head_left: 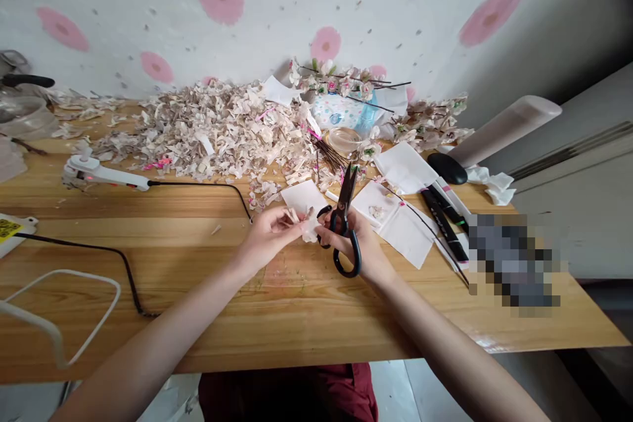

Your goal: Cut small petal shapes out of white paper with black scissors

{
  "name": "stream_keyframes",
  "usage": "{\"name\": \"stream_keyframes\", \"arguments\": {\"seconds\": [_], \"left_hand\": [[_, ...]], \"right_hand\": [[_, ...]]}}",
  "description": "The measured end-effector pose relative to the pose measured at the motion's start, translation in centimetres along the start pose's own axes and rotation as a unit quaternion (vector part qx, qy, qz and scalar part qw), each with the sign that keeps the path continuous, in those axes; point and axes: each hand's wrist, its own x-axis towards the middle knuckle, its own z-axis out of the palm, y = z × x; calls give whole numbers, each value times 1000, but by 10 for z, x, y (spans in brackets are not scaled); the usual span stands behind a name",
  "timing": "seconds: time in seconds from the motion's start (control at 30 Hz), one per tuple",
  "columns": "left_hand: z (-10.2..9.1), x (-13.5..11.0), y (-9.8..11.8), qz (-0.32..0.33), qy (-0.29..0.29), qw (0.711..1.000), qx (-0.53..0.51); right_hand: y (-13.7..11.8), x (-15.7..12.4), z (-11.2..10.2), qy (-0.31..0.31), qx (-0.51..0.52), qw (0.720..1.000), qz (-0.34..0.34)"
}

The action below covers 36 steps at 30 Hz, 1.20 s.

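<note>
Close together over the middle of the table are my two hands. My left hand [271, 237] pinches some small pale petal-like pieces [293, 216]. A thin whitish piece [311, 229] sits between the fingertips of both hands. Black-handled scissors [347, 224] rest in my right hand [368, 244], blades pointing up and away, with the handle loops hanging over the fingers. My right thumb and a fingertip hidden behind it reach to the whitish piece. Behind the hands lies a white paper square [304, 196].
A large heap of pale scraps [222, 125] lines the back. Artificial flower branches [341, 82] lie on a tissue pack [341, 111]. White paper sheets [408, 234] and black markers [445, 221] are at right. A hot glue gun [106, 171] with a cord lies left.
</note>
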Motion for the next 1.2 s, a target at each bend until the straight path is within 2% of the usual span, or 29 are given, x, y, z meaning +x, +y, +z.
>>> {"name": "stream_keyframes", "arguments": {"seconds": [0.13, 0.27, 0.37, 0.5, 0.57, 0.7, 0.83, 0.97, 1.2], "left_hand": [[7, -3, 0, -3, 47, 997, -64], [10, -6, -2, -24, 14, 994, -103], [10, -7, -4, -28, 16, 996, -80], [7, -7, -4, 3, 35, 998, -46], [5, -7, -2, 21, 54, 997, -42], [2, -5, 3, 49, 142, 986, -67], [-1, -2, 6, 51, 202, 964, -164], [-1, -2, 8, 61, 198, 955, -214], [9, -9, 6, 57, 182, 962, -194]], "right_hand": [[1, -1, 0, -7, 5, 1000, 28], [2, -2, 1, 10, 19, 999, 29], [1, -3, 2, 10, 12, 1000, 25], [-1, -2, 3, 5, -2, 1000, 20], [-1, -3, 5, -15, 16, 1000, 5], [5, -12, 8, -99, 51, 993, -41], [7, -26, 8, -157, -63, 985, -32], [-4, -37, 10, -176, -164, 970, 21], [-17, -42, 22, -189, -206, 959, 50]]}}
